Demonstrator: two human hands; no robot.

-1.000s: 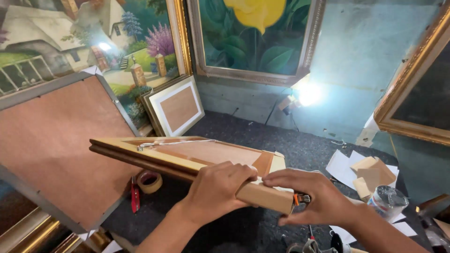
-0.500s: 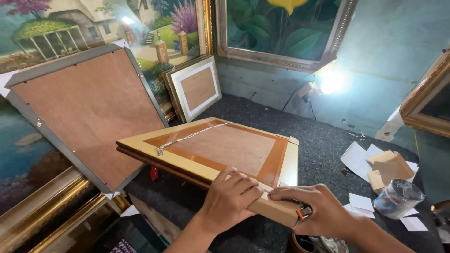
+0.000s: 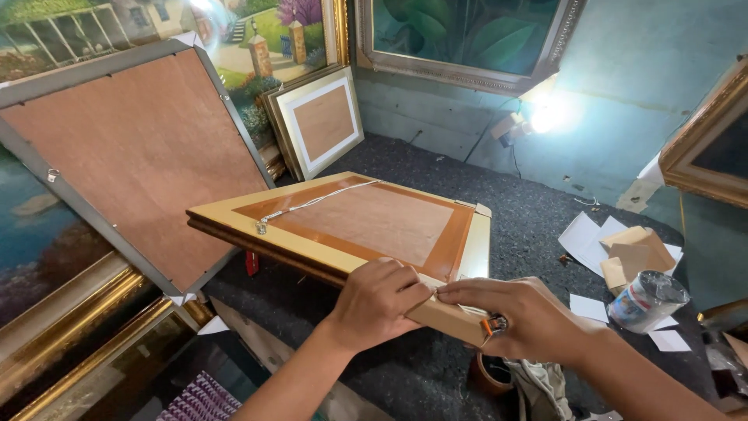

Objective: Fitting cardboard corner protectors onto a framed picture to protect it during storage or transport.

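Dark felt table [image 3: 538, 226] — smooth wooden frame [image 3: 366, 226]

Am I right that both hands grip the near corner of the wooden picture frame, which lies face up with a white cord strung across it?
Not quite: the head view shows the picture frame lying back side up, its brown backing board showing. Otherwise yes: the left hand and right hand grip its near corner, and the white cord crosses the back.

I am viewing a teal wall [image 3: 623, 70] where a bare lamp [image 3: 543, 117] is glaring, framed paintings [image 3: 460, 35] are leaning around it, and dark grey carpet [image 3: 530, 226] is covering the floor.
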